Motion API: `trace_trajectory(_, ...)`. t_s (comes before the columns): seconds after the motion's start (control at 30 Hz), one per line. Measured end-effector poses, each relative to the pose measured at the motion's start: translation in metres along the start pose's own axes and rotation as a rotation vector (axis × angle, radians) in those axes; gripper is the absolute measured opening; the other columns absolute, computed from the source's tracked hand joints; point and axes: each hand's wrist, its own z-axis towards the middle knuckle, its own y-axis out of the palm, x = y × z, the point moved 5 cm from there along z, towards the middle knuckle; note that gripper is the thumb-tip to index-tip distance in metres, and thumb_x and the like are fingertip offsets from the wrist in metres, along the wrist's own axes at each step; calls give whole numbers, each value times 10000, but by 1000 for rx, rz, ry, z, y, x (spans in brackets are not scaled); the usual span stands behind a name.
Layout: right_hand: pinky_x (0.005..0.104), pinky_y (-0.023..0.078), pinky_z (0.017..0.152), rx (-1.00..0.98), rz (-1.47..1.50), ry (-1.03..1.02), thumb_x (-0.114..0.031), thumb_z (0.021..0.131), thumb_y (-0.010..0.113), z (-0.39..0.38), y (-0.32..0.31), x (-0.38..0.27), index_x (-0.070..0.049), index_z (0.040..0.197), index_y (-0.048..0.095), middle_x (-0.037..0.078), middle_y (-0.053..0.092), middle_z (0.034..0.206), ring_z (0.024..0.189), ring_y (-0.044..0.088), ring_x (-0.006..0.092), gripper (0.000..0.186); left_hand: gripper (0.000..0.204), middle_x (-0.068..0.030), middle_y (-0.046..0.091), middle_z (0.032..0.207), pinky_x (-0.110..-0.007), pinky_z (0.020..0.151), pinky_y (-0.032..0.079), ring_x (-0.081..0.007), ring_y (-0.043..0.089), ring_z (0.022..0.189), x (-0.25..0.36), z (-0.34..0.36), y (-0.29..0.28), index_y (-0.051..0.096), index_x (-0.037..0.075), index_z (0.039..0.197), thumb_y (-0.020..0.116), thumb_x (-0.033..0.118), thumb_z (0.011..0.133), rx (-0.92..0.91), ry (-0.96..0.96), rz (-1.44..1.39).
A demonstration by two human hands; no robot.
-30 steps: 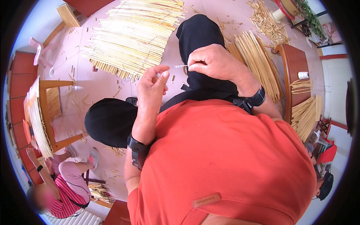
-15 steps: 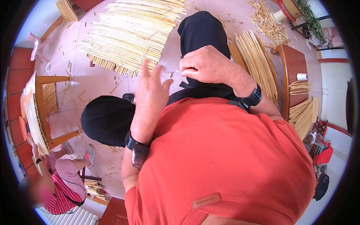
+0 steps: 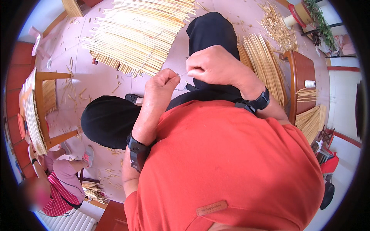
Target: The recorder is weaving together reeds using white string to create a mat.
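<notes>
Both hands up in front of the chest, over the knees in black trousers point(image 3: 210, 32). Left hand point(image 3: 163, 86): grip pressed together, thumb and forefinger pinching one end of a thin pale thread point(image 3: 182, 74). Right hand point(image 3: 214, 65): curled into a loose fist, fingertips pinching the other end just beside the left grip. The thread spans the short gap between the two grips; too fine to tell whether there's a needle or a knot on it.

Progress, as a judgement: a wide mat of pale yellow reed stalks point(image 3: 142, 34) lies on the floor beyond the grips, looks largely assembled. A loose bundle of long tan reeds point(image 3: 266, 67) to the right of the right grip is unused, so there's more joining left.

Pose: left forearm rises steeply, wrist bent, black wristband point(image 3: 137, 148) low. Right forearm comes in from the right, elbow out, black wristband point(image 3: 259, 103) behind the grip.
</notes>
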Motion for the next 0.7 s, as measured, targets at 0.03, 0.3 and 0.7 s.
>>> trace_trajectory(0.03, 355, 488, 597, 74, 4, 74, -154, 825, 633, -1, -6, 6, -69, 814, 664, 94, 632, 724, 660, 620, 283, 91, 103, 67, 471, 650, -205, 477, 291, -32, 391, 573, -3, -1, -3, 639, 30, 935, 602, 125, 931, -4, -12, -183)
trace_trajectory(0.3, 204, 455, 604, 285, 508, 411, -94, 876, 670, 3, -11, 22, -42, 1005, 689, -11, 646, 835, 647, 521, 43, 140, 119, 78, 367, 594, -182, 433, 225, -20, 286, 489, 1, -8, -4, 608, 10, 931, 603, 129, 937, -97, -191, -909)
trace_trajectory(0.7, 181, 370, 529, 252, 1108, 321, -168, 926, 648, 25, 25, 16, -32, 857, 637, 17, 628, 816, 604, 490, 31, 152, 58, 36, 399, 617, -230, 461, 262, -69, 325, 496, 12, -9, -9, 562, 28, 934, 581, 83, 931, -4, -33, -871)
